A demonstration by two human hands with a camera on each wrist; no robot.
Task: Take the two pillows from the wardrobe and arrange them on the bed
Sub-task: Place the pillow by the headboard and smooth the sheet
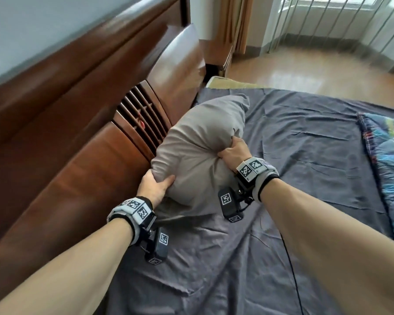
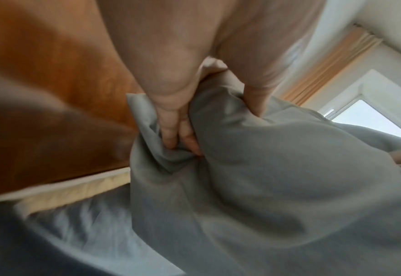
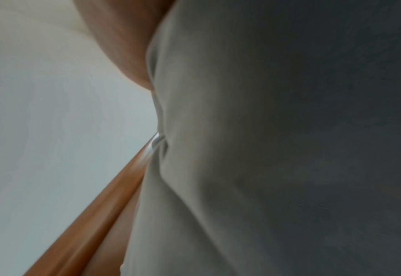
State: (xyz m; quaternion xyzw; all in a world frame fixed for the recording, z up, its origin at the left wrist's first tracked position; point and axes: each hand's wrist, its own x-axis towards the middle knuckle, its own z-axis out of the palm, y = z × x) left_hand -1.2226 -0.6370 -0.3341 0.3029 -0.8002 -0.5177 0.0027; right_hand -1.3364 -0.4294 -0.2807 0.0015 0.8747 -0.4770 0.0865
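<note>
One grey pillow (image 1: 196,153) is held up at the head of the bed, close to the wooden headboard (image 1: 96,169). My left hand (image 1: 156,185) grips its near left corner, thumb on top. In the left wrist view the left hand (image 2: 182,130) bunches the grey pillow (image 2: 277,177) cloth in its fingers. My right hand (image 1: 233,151) clutches the pillow's right edge. The right wrist view is filled by the pillow (image 3: 277,149), with only the heel of the hand (image 3: 128,46) showing. A second pillow is not in view.
The bed is covered by a wrinkled dark grey sheet (image 1: 293,178). A folded blue patterned blanket (image 1: 389,160) lies at its right side. A wooden nightstand (image 1: 223,57), curtains and a window stand beyond the bed. Wooden floor (image 1: 316,71) lies to the far right.
</note>
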